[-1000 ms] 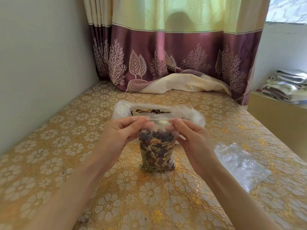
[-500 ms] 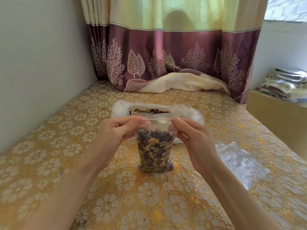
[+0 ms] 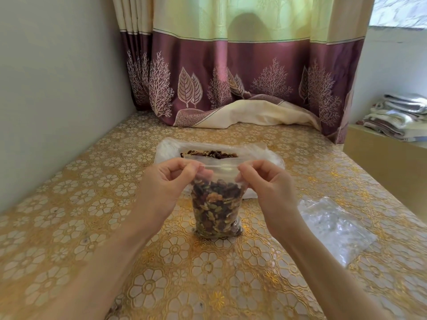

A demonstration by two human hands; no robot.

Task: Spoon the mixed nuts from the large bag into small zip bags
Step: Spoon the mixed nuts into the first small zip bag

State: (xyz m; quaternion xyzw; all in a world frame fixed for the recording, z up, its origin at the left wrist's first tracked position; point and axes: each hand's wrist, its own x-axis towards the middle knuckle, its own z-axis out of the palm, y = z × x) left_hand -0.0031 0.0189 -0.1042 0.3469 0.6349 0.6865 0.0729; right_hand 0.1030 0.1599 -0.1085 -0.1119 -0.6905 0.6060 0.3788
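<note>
Small zip bag [image 3: 217,204] stands upright on the gold floral tablecloth [image 3: 92,204], base on the cloth, packed about three-quarters up with mixed nuts [image 3: 216,211]: dark red, brown and pale green pieces visible through the clear plastic. Left hand [image 3: 166,183] pinches the left end of the bag's zip strip between thumb and forefinger, other fingers curled in toward the palm. Right hand [image 3: 265,181] pinches the right end of the same strip the same way, remaining fingers curled. Strip runs taut and level between the two sets of fingertips; cannot tell if the zip is sealed along its length. Nuts sit directly below the fingertips, top of the fill just under the pinch line. Just beyond the fingers, large bag [image 3: 261,155] lies on the cloth, mouth open toward the viewer, a band of dark and tan nuts showing inside; white plastic bunched at both sides. To the right of the right hand, well apart from it, a flat pile of empty clear bags [image 3: 335,227] on the cloth. Far behind, purple and cream curtain [image 3: 231,77] draped onto the surface; folded cloths [image 3: 397,116] on a ledge at far right.
</note>
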